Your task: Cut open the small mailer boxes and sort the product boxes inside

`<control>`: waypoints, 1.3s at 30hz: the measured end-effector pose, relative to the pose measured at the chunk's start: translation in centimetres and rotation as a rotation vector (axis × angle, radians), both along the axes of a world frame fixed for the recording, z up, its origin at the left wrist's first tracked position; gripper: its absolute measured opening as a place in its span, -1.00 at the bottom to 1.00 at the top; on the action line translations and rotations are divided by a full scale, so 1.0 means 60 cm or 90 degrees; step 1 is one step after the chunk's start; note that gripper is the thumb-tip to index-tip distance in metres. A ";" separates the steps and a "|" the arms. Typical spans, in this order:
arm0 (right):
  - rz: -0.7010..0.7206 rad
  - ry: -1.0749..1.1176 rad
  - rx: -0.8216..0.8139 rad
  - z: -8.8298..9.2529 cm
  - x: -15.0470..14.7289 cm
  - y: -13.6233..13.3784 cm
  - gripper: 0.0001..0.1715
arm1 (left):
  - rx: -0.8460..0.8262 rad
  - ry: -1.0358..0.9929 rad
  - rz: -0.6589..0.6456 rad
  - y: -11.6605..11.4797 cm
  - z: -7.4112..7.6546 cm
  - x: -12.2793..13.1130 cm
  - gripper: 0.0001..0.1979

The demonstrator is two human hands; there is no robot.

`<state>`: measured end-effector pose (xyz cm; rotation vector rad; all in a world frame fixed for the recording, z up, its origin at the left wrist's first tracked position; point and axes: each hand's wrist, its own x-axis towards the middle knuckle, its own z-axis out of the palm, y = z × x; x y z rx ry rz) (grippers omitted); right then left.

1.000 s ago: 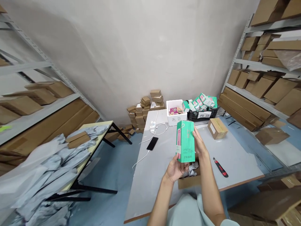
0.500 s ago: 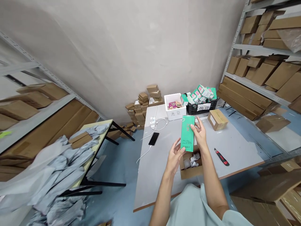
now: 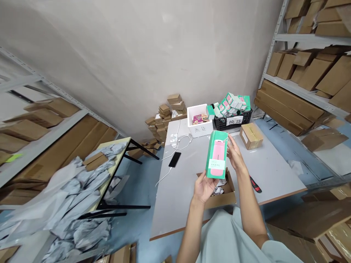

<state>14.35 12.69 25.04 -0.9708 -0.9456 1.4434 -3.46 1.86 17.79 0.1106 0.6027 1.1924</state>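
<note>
My left hand (image 3: pixel 204 188) cups the bottom end of the green box (image 3: pixel 217 155), thumb and fingers closed on its lower corner. My right hand (image 3: pixel 235 157) steadies the far side near the top, fingers laid along the edge. Both hands are grasping it. The box stands nearly upright in the air with its pink-printed face toward me, just above the open carton (image 3: pixel 219 201) at the near edge of the bench (image 3: pixel 186 182).

To handle it well, I think the weight should sit in my left palm while the right fingertips only guide. The card faces look thin, so I press on edges and corners, not the middle of a panel. Holding it over the carton seems wise, since a slip would land on the crumpled paper inside. The red-and-black knife (image 3: pixel 255 184) lies on the bench just right of my right forearm, so I keep that wrist lifted clear. The phone (image 3: pixel 174 159) and its cable lie well apart on the left.
</note>
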 end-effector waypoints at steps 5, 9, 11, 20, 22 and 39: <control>0.011 0.000 0.003 -0.015 0.043 0.024 0.11 | -0.008 -0.013 -0.002 0.009 -0.006 0.051 -0.38; -0.008 -0.008 0.005 -0.040 0.069 0.052 0.11 | 0.007 0.065 0.063 0.016 0.000 0.084 -0.33; -0.022 -0.015 0.026 -0.054 0.077 0.065 0.10 | 0.036 0.122 0.104 0.019 0.003 0.098 -0.28; 0.009 -0.014 0.105 -0.065 0.100 0.103 0.10 | 0.053 0.256 0.173 0.042 0.010 0.134 -0.48; 0.024 0.006 0.098 -0.060 0.105 0.107 0.14 | 0.047 0.197 0.150 0.044 0.010 0.133 -0.51; -0.023 -0.078 0.146 -0.076 0.134 0.124 0.06 | 0.029 0.202 0.168 0.054 0.001 0.195 -0.23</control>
